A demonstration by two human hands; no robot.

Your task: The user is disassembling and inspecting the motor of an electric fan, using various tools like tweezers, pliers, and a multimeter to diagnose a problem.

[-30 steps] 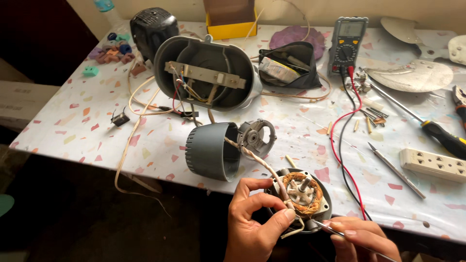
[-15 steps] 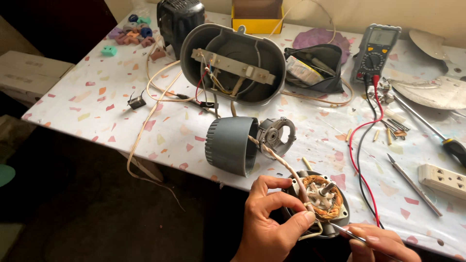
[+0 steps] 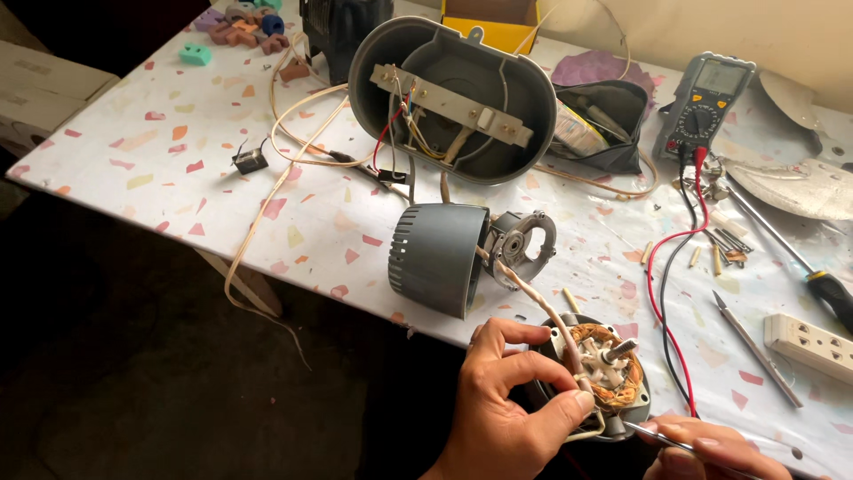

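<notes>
**A:** Your left hand point(image 3: 506, 409) was wrapped around the motor stator point(image 3: 597, 380) at the near edge of the desk point(image 3: 178, 178), its grip closed on the housing, with thumb and forefinger pinching the white lead where it entered the copper winding. The stator hung partly over the edge, so it would have dropped to the floor if you had loosened that hold.

**B:** And your right hand point(image 3: 711, 449)?

**A:** Its grip was closed on a thin metal probe point(image 3: 662, 436), tip lying just beside the winding. I judged that the main risk: had you slipped there, you could have scraped the enamel off the fine wire or snapped a strand.

**B:** Anything behind you?

**A:** The beige cable point(image 3: 533, 289) ran from the stator back into the grey motor cover point(image 3: 440, 258), lying on its side a little farther in. Had you tugged it, you could have rolled the cover off the desk or torn the joint. The multimeter point(image 3: 706, 102) at the far right trailed its red test lead point(image 3: 662, 293) towards your right hand, so you could have snagged it.
</notes>
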